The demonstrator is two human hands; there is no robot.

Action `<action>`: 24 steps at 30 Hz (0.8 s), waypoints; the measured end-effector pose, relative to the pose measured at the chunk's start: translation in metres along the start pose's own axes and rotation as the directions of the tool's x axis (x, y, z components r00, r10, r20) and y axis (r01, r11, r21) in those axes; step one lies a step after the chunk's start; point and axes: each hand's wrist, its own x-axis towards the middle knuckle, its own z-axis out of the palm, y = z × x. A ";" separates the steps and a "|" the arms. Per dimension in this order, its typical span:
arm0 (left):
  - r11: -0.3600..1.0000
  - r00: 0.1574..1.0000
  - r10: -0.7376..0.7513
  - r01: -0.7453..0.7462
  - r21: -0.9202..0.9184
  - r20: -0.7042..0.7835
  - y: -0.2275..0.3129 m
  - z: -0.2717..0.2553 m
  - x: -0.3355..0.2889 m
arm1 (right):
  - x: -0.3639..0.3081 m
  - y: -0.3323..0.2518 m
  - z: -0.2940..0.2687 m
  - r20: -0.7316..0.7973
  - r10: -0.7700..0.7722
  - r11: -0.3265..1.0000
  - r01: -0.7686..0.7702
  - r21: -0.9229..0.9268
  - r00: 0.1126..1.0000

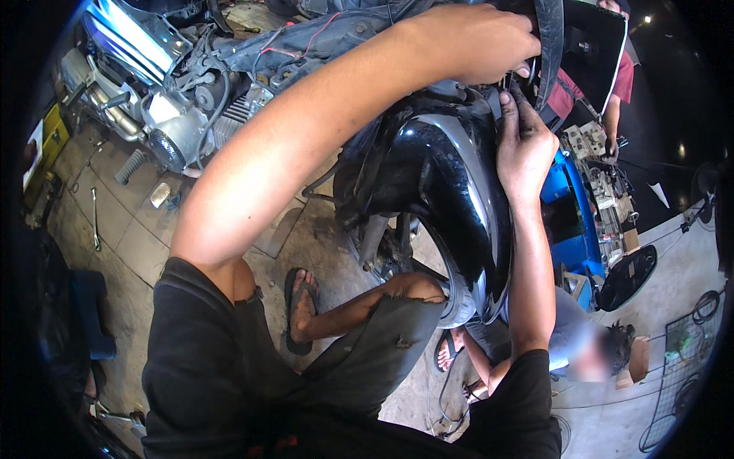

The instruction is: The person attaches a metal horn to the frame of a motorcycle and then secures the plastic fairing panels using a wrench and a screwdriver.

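A partly stripped motorcycle [306, 46] stretches across the upper part of the view, its black glossy front fender [451, 168] beneath my arms. My left hand [489, 46] reaches over the front end, fingers bent in close to a dark curved panel [549, 53]. Just below it my right hand [527, 145] is raised, thumb and fingers pinched together at the same spot. Between the two sets of fingertips lies something small and dark that I cannot make out. Part of the front wheel [459, 302] shows under the fender.
A wrench [95, 218] and a coil spring [130, 167] lie on the tiled floor at left. A blue crate [569, 222] and metal engine parts [604, 176] stand at right. One person [566, 336] crouches at lower right; another person in red [623, 76] is at upper right.
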 end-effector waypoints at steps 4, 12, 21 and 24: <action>0.998 0.983 -0.006 -0.004 0.055 0.182 -0.005 -0.013 0.010 | 0.000 0.003 0.002 0.040 0.043 0.999 -0.043 0.007 0.998; 0.996 0.991 0.014 -0.003 -0.085 0.131 -0.001 -0.049 0.008 | 0.003 -0.002 -0.003 0.098 0.066 0.996 -0.071 0.053 0.993; 0.988 0.938 0.154 -0.142 -0.063 0.311 -0.017 -0.063 0.027 | 0.000 0.004 0.003 0.085 0.096 0.991 -0.103 0.084 0.992; 0.988 0.887 0.148 -0.111 -0.109 0.438 -0.013 -0.072 0.035 | -0.001 0.002 0.006 0.041 0.073 0.995 -0.075 0.070 0.997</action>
